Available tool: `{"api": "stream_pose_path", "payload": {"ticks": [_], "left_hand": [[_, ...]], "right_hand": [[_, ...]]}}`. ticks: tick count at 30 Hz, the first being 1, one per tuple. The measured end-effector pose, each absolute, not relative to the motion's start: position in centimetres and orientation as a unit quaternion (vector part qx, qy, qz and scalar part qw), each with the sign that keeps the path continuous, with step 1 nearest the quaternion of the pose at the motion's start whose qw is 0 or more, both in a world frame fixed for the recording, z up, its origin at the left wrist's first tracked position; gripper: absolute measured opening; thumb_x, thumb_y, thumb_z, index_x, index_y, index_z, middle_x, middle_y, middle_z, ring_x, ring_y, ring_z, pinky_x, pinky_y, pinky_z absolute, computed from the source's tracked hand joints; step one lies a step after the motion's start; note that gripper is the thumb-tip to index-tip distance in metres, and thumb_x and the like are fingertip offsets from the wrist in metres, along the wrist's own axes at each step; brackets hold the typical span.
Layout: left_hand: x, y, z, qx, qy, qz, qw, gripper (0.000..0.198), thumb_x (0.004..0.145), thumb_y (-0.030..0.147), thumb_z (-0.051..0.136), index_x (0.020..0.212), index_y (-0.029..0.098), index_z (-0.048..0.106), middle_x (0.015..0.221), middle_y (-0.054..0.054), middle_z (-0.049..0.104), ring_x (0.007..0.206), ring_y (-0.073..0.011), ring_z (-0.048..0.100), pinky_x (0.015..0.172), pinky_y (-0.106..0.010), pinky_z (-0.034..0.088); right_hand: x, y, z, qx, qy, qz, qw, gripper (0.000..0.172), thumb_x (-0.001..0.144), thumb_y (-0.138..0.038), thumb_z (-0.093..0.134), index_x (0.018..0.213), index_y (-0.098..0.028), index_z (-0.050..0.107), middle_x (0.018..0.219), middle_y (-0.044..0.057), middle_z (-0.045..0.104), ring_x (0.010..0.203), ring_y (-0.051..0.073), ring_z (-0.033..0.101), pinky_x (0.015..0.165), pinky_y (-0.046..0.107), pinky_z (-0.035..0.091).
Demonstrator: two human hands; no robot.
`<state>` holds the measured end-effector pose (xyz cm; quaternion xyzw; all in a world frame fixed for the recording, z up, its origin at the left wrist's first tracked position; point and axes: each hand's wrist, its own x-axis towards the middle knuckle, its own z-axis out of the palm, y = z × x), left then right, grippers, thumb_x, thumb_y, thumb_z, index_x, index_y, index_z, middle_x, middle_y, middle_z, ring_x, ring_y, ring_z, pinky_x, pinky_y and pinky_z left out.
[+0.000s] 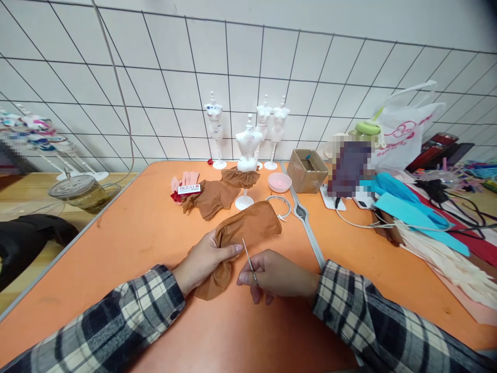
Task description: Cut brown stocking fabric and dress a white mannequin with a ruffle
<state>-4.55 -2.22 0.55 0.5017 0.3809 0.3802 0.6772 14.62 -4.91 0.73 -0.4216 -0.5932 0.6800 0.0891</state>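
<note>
A piece of brown fabric (252, 223) is gripped in my left hand (204, 261), thumb on top, with part of it hanging below the palm. My right hand (272, 274) is closed around small metal scissors (249, 259), whose thin tip points up beside my left thumb and the cloth. Beyond my hands stands a small white mannequin (248, 145) with a gathered brown ruffle (239, 177) around its lower part. More brown fabric (212, 199) lies crumpled to its left, next to a white label box (189, 189) and pink cloth (190, 178).
Several other mannequins (215, 122) stand by the tiled wall. On the orange table are a pink bowl (279, 182), a white ring (289, 207), a cardboard box (306, 173) and a grey strap (310, 235). Blue cloth (415, 217) and cream fabric strips (446, 264) lie at right.
</note>
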Motion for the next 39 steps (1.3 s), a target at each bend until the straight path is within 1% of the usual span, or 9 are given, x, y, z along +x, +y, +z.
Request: {"api": "stream_pose_path", "payload": {"ticks": [7,10,15,19,22,26,31,35,39], "left_hand": [[-4.37,-2.40,0.71,0.498,0.364,0.385,0.686,0.050,0.074,0.023,0.078,0.122,0.019,0.064,0.099,-0.008,0.075,0.094,-0.0263,0.068,0.093,-0.036,0.047],[-4.29,-2.44,0.73,0.496,0.366,0.385,0.687,0.056,0.074,0.022,0.079,0.126,0.019,0.062,0.092,-0.007,0.076,0.094,-0.0267,0.068,0.093,-0.036,0.047],[-4.30,-2.43,0.78,0.499,0.373,0.386,0.681,0.060,0.074,0.023,0.078,0.130,0.020,0.058,0.104,-0.009,0.075,0.095,-0.0260,0.068,0.093,-0.037,0.047],[-4.36,-2.43,0.90,0.496,0.368,0.385,0.686,0.054,0.070,0.022,0.081,0.122,0.019,0.064,0.092,-0.008,0.076,0.098,-0.0281,0.068,0.092,-0.037,0.048],[-4.36,-2.43,0.93,0.504,0.363,0.379,0.686,0.046,0.071,0.023,0.080,0.115,0.017,0.067,0.085,-0.007,0.076,0.097,-0.0280,0.067,0.092,-0.037,0.048],[-4.40,-2.43,0.82,0.516,0.355,0.366,0.688,0.042,0.076,0.024,0.077,0.116,0.015,0.065,0.086,-0.007,0.076,0.096,-0.0263,0.068,0.092,-0.038,0.048],[-4.48,-2.46,0.81,0.536,0.340,0.373,0.677,0.045,0.075,0.022,0.077,0.118,0.016,0.064,0.085,-0.007,0.076,0.099,-0.0274,0.066,0.093,-0.038,0.047],[-4.37,-2.48,0.93,0.536,0.321,0.367,0.689,0.043,0.076,0.024,0.076,0.116,0.014,0.064,0.085,-0.008,0.076,0.095,-0.0270,0.068,0.091,-0.038,0.048],[-4.33,-2.52,0.99,0.533,0.323,0.359,0.695,0.043,0.075,0.025,0.077,0.114,0.013,0.064,0.084,-0.008,0.075,0.091,-0.0265,0.068,0.087,-0.037,0.049]], "right_hand": [[14.75,-4.82,1.09,-0.405,-0.589,0.692,0.098,0.042,0.087,-0.056,0.055,0.093,-0.015,0.061,0.074,0.001,0.066,0.043,0.005,0.047,0.041,0.018,0.045],[14.66,-4.83,0.97,-0.407,-0.590,0.690,0.100,0.039,0.088,-0.053,0.054,0.093,-0.015,0.061,0.071,0.001,0.066,0.043,0.006,0.048,0.042,0.018,0.046],[14.49,-4.86,0.78,-0.426,-0.586,0.684,0.085,0.031,0.088,-0.046,0.056,0.090,-0.016,0.061,0.064,-0.001,0.064,0.044,0.007,0.051,0.042,0.017,0.045],[14.48,-4.85,0.91,-0.411,-0.596,0.682,0.107,0.036,0.087,-0.051,0.056,0.087,-0.015,0.060,0.073,0.001,0.066,0.044,0.006,0.049,0.040,0.017,0.046],[14.49,-4.88,1.07,-0.413,-0.594,0.681,0.109,0.034,0.088,-0.049,0.056,0.087,-0.015,0.059,0.071,0.001,0.065,0.046,0.006,0.050,0.041,0.017,0.046],[14.52,-4.89,1.26,-0.420,-0.588,0.684,0.096,0.028,0.088,-0.043,0.057,0.091,-0.015,0.061,0.067,0.000,0.064,0.046,0.006,0.052,0.041,0.016,0.046],[14.57,-4.84,1.09,-0.399,-0.606,0.678,0.121,0.037,0.087,-0.051,0.056,0.084,-0.014,0.059,0.075,0.002,0.066,0.044,0.005,0.050,0.039,0.016,0.046],[14.53,-4.85,0.68,-0.405,-0.600,0.683,0.103,0.031,0.088,-0.047,0.056,0.088,-0.016,0.059,0.067,0.000,0.065,0.046,0.008,0.053,0.040,0.017,0.047],[14.58,-4.89,0.70,-0.399,-0.608,0.676,0.119,0.034,0.087,-0.050,0.057,0.091,-0.016,0.059,0.074,0.001,0.066,0.044,0.006,0.051,0.039,0.017,0.046]]}}
